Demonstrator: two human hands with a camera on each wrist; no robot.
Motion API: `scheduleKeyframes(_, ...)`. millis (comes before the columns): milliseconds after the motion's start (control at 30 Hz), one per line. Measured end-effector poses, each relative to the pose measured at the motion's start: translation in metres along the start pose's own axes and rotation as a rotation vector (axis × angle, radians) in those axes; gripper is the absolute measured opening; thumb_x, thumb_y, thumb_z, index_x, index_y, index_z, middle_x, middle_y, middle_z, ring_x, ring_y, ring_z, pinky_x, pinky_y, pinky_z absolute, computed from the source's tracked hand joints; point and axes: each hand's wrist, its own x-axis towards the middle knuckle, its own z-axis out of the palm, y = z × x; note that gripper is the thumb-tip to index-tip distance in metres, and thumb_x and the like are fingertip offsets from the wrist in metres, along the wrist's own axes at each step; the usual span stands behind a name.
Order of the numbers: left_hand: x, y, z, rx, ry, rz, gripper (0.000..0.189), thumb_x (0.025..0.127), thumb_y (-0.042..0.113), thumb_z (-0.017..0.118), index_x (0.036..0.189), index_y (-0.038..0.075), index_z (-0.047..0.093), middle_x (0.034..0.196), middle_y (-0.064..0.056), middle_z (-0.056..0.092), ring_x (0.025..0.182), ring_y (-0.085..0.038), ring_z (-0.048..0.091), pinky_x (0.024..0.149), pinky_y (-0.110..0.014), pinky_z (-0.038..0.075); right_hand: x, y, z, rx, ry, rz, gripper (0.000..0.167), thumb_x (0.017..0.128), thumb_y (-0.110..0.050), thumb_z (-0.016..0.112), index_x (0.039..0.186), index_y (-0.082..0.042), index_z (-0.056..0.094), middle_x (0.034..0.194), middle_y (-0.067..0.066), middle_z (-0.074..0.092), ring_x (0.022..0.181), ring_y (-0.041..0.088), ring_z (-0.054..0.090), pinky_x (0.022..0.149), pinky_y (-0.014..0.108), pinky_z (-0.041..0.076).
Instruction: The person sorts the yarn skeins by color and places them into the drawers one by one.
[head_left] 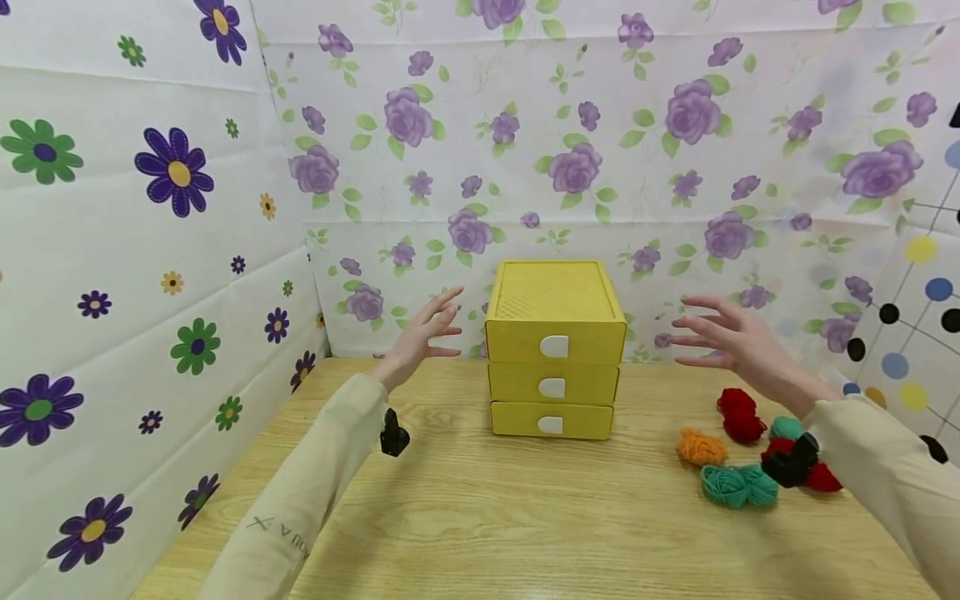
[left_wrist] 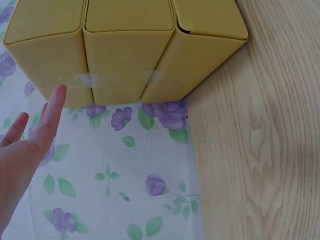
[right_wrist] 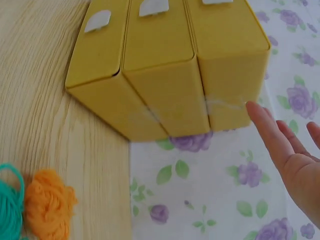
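Note:
A yellow three-drawer box (head_left: 555,342) with white tab pulls stands at the back of the table, its drawers closed. My left hand (head_left: 426,337) is raised on its left side, fingers spread and apart from it. On the other side my right hand (head_left: 723,337) hovers with fingers extended, also holding nothing. In the left wrist view the fingers (left_wrist: 54,112) point toward the box's side, where clear tape (left_wrist: 120,78) runs across the drawers. The right wrist view has the right fingers (right_wrist: 270,132) near the opposite side of the box.
Below my right arm lie small yarn bundles: orange yarn (head_left: 701,447), teal yarn (head_left: 738,486) and red yarn (head_left: 741,415), with more red and teal partly behind the wrist camera (head_left: 793,461). Flowered cloth (head_left: 465,150) walls off the back and left of the wooden table (head_left: 480,517).

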Motion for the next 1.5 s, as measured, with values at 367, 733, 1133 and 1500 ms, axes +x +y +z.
scheduleKeyframes(367, 0.009, 0.001, 0.003, 0.026, -0.008, 0.012, 0.05, 0.095, 0.035, 0.047, 0.141, 0.019, 0.035, 0.138, -0.011, 0.026, 0.113, -0.031, 0.042, 0.08, -0.047, 0.045, 0.011, -0.002, 0.025, 0.032, -0.015, -0.024, 0.036, 0.094, -0.005, 0.048, 0.129, 0.003, 0.044, 0.116, 0.014, 0.056, 0.103, 0.033, 0.054, 0.08, 0.047, 0.041)
scheduleKeyframes(733, 0.016, 0.008, 0.007, 0.009, -0.027, 0.007, 0.047, 0.096, 0.025, 0.047, 0.14, 0.016, 0.035, 0.131, -0.015, 0.031, 0.113, -0.035, 0.041, 0.084, -0.051, 0.041, 0.022, 0.003, 0.046, -0.03, 0.005, -0.006, 0.043, 0.091, -0.009, 0.056, 0.13, 0.006, 0.044, 0.117, 0.023, 0.053, 0.104, 0.038, 0.051, 0.081, 0.048, 0.042)
scheduleKeyframes(1133, 0.028, 0.004, 0.009, 0.02, -0.065, -0.051, 0.049, 0.095, 0.027, 0.048, 0.14, 0.011, 0.034, 0.13, -0.016, 0.034, 0.113, -0.038, 0.041, 0.083, -0.051, 0.042, 0.035, 0.013, 0.07, -0.003, -0.013, 0.007, 0.045, 0.089, -0.008, 0.059, 0.128, 0.009, 0.044, 0.121, 0.023, 0.05, 0.102, 0.031, 0.055, 0.083, 0.051, 0.04)
scheduleKeyframes(1500, 0.034, 0.014, 0.019, -0.038, -0.089, -0.109, 0.049, 0.096, 0.022, 0.048, 0.141, 0.009, 0.033, 0.129, -0.016, 0.036, 0.11, -0.037, 0.042, 0.083, -0.051, 0.042, 0.042, 0.019, 0.088, -0.022, 0.003, 0.005, 0.048, 0.086, -0.009, 0.063, 0.128, 0.006, 0.046, 0.122, 0.022, 0.05, 0.103, 0.029, 0.055, 0.083, 0.046, 0.042)
